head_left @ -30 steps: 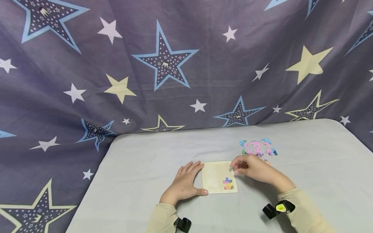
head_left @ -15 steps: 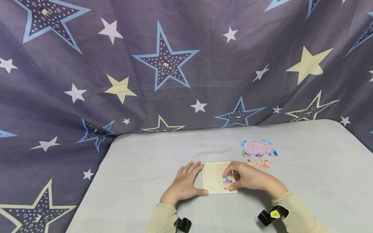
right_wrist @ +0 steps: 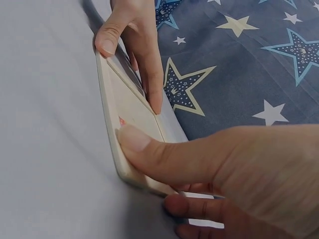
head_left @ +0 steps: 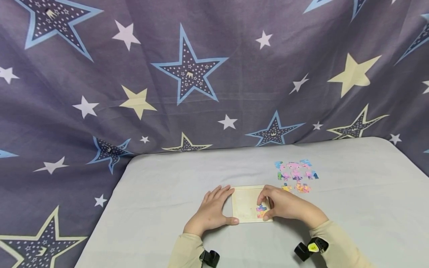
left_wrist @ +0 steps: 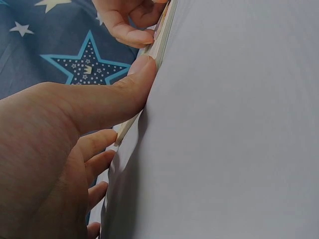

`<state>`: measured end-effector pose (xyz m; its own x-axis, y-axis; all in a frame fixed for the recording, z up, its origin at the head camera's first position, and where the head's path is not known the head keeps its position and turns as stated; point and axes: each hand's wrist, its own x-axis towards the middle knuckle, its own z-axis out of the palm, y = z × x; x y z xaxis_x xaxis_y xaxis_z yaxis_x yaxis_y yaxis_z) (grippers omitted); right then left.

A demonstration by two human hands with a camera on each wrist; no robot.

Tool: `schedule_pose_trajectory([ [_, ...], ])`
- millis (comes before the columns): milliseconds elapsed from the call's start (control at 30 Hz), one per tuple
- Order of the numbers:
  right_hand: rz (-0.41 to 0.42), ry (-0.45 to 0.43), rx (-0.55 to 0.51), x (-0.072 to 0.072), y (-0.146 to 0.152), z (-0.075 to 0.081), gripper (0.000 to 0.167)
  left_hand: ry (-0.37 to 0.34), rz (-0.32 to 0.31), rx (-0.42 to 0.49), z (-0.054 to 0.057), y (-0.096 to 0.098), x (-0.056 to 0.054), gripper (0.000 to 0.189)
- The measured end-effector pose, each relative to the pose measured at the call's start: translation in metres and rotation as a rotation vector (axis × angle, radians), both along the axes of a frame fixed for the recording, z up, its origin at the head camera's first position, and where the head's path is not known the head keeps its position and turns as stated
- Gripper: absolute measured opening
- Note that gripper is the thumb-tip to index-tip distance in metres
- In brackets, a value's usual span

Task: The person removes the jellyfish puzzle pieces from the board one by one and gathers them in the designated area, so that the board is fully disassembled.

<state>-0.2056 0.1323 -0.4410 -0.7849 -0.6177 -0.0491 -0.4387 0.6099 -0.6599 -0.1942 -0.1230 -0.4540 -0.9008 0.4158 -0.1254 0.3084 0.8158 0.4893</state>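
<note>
A shallow wooden puzzle tray lies on the table, with colourful jigsaw pieces in its near right corner. My left hand rests along the tray's left side, fingers spread and fairly straight, the thumb at the near left corner. Over the near right corner is my right hand, its fingers bent and thumb lowered around a puzzle piece that they mostly cover. In the right wrist view the right thumb presses down inside the tray rim, with a bit of red print beside it.
Beyond the right hand lies a loose group of pink and blue puzzle pieces. Yellow and orange pieces sit closer to that hand. A star-patterned curtain hangs behind the pale table.
My right hand has moved left and nearer from the tray's right edge onto its near right corner, uncovering the yellow and orange pieces. The left hand has stayed in place.
</note>
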Motion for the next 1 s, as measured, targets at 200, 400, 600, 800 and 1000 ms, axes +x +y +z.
schedule_pose_trajectory([
  [200, -0.002, 0.015, 0.008, 0.0002, -0.0001, 0.0003, 0.034, 0.001, -0.005, 0.006, 0.0009, 0.0000, 0.0000, 0.094],
  [400, -0.007, 0.001, -0.012, -0.0010, -0.0003, -0.0009, 0.034, 0.006, -0.006, 0.010, -0.0010, -0.0005, -0.0005, 0.094],
  [600, 0.003, -0.049, -0.035, -0.0019, 0.0000, -0.0010, 0.030, 0.005, -0.007, 0.013, -0.0012, -0.0001, -0.0003, 0.094],
  [800, 0.017, -0.055, -0.068, -0.0023, 0.0015, -0.0001, 0.022, 0.011, -0.015, 0.023, 0.0008, -0.0003, 0.0007, 0.093],
  [1000, 0.007, 0.013, -0.128, -0.0050, 0.0072, 0.0030, 0.010, 0.007, -0.011, 0.015, 0.0012, -0.0011, 0.0006, 0.093],
])
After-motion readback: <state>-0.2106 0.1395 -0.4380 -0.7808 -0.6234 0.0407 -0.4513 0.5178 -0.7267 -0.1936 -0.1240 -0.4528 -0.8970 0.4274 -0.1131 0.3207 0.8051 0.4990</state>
